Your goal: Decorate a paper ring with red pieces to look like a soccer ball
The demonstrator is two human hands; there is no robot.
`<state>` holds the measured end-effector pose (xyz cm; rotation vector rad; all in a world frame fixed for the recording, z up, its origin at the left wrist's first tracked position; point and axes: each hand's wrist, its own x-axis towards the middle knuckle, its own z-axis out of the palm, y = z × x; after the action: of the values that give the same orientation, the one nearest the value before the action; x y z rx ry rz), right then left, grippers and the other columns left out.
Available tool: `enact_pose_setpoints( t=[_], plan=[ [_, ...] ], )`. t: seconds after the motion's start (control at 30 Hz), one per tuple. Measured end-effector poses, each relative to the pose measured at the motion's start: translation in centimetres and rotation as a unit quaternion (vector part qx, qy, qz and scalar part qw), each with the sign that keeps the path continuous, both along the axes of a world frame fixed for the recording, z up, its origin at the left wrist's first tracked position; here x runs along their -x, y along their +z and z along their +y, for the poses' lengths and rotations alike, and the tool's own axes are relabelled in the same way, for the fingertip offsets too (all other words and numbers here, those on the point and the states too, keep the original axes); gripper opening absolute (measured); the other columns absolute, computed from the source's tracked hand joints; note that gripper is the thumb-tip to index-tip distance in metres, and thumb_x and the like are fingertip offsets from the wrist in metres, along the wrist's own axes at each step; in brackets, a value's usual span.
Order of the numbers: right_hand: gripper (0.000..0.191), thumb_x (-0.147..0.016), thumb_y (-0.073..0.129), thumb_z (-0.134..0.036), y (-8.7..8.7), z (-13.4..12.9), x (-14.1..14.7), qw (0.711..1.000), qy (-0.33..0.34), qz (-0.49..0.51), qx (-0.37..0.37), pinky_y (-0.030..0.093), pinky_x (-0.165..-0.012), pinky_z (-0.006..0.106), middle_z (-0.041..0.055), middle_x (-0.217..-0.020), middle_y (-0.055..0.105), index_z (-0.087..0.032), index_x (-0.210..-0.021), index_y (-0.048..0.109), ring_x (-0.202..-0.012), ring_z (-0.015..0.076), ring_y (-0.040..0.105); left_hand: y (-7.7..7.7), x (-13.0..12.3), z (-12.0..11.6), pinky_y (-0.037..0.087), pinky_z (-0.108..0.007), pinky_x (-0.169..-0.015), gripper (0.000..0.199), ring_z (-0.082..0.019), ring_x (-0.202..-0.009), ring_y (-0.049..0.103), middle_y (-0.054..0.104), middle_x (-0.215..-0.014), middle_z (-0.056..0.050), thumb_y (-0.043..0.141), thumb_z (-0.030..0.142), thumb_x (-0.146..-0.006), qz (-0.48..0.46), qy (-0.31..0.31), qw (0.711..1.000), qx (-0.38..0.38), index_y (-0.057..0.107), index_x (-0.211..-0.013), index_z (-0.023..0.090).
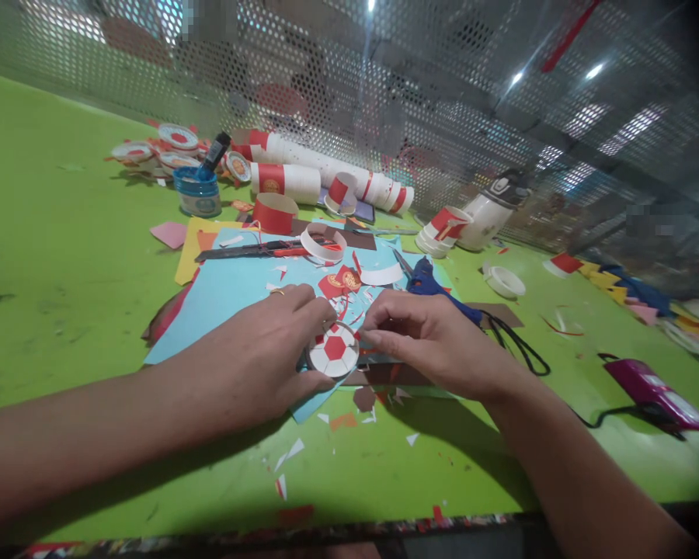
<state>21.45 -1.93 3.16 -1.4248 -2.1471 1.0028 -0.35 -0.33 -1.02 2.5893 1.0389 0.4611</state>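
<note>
In the head view, our left hand [285,349] curls its fingers round the red-and-white disc [333,351] over blue paper [233,289], while our right hand's [425,334] fingers pinch together beside it, any small piece between them indistinct.

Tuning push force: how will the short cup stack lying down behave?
The short cup stack looks like paper, so probably light for its size. Round and on its side, it may roll when nudged. Nested rims suggest it could slide apart.

Fingertip contact of right hand [434,334] unclear.
</note>
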Motion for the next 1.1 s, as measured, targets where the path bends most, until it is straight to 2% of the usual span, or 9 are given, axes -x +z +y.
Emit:
enact_pose_setpoints(
  t=[0.17, 0.33, 0.53, 0.73, 0.87, 1.0, 1.1],
  plan=[
    [0.012, -0.089, 0.061, -0.021, 0.3, 0.0, 0.0, 0.999, 0.01, -0.032, -0.041, 0.047, -0.068, 0.03, 0.0019, -0.083, 0.061, -0.016, -0.078, 0.065, -0.072, 0.0141, 0.058, 0.3, -0.2, -0.2, 0.04, -0.034, -0.071, 0.022, -0.024, -0.085, 0.054, 0.058, -0.093, -0.005, 0.059, 0.032, -0.085, -0.018, 0.012, 1.0, 0.018, 0.054, -0.102, 0.019],
    [0.011, -0.089, 0.061, -0.021, 0.2, -0.3, 0.1, 1.0, 0.004, 0.013, -0.025, 0.047, -0.074, 0.029, 0.0012, -0.089, 0.061, -0.017, -0.078, 0.063, -0.077, 0.0133, 0.059, 1.1, -0.6, -0.3, 0.04, -0.031, -0.065, 0.028, -0.021, -0.073, 0.055, 0.062, -0.085, -0.003, 0.061, 0.037, -0.082, -0.062, 0.036, 0.993, 0.094, 0.057, -0.103, 0.019],
    [0.009, -0.087, 0.06, -0.016, 0.2, -0.3, 0.3, 0.999, -0.005, 0.032, -0.039, 0.049, -0.077, 0.029, 0.0032, -0.091, 0.063, -0.017, -0.079, 0.065, -0.083, 0.015, 0.06, 1.4, -0.8, 0.0, 0.041, -0.029, -0.061, 0.027, -0.018, -0.066, 0.056, 0.063, -0.082, -0.002, 0.064, 0.033, -0.076, -0.133, 0.047, 0.98, 0.14, 0.058, -0.099, 0.02],
    [0.01, -0.087, 0.059, -0.016, 0.1, -0.4, 0.8, 0.999, -0.029, 0.035, -0.02, 0.049, -0.071, 0.028, 0.0022, -0.085, 0.062, -0.017, -0.079, 0.066, -0.076, 0.014, 0.059, 0.9, -0.7, 0.2, 0.041, -0.028, -0.054, 0.046, -0.016, -0.059, 0.053, 0.062, -0.074, 0.001, 0.066, 0.028, -0.071, -0.181, 0.066, 0.949, 0.249, 0.052, -0.114, 0.021],
    [0.01, -0.086, 0.06, -0.016, -0.1, -0.3, 1.0, 0.998, -0.034, 0.048, -0.024, 0.048, -0.069, 0.028, 0.0024, -0.084, 0.061, -0.015, -0.077, 0.065, -0.072, 0.0134, 0.058, 0.7, -0.6, 0.3, 0.041, -0.026, -0.052, 0.048, -0.013, -0.058, 0.05, 0.06, -0.078, 0.001, 0.065, 0.025, -0.07, -0.228, 0.05, 0.923, 0.307, 0.05, -0.116, 0.021],
    [0.011, -0.087, 0.059, -0.016, -0.2, -0.2, 1.1, 0.998, -0.037, 0.036, -0.047, 0.047, -0.068, 0.03, 0.0031, -0.081, 0.061, -0.014, -0.078, 0.066, -0.071, 0.0145, 0.057, 0.7, -0.7, 0.3, 0.049, -0.028, -0.062, 0.051, -0.016, -0.071, 0.059, 0.065, -0.094, -0.004, 0.067, 0.023, -0.068, -0.293, 0.022, 0.879, 0.375, 0.047, -0.115, 0.02],
    [0.011, -0.086, 0.059, -0.013, -0.1, -0.4, 1.3, 0.997, -0.035, 0.013, -0.073, 0.045, -0.068, 0.03, 0.0036, -0.081, 0.062, -0.014, -0.077, 0.065, -0.072, 0.0153, 0.057, 0.9, -0.7, 0.3, 0.05, -0.03, -0.063, 0.045, -0.018, -0.075, 0.061, 0.065, -0.091, -0.004, 0.067, 0.025, -0.071, -0.289, 0.025, 0.885, 0.365, 0.05, -0.112, 0.02]
  ],
)
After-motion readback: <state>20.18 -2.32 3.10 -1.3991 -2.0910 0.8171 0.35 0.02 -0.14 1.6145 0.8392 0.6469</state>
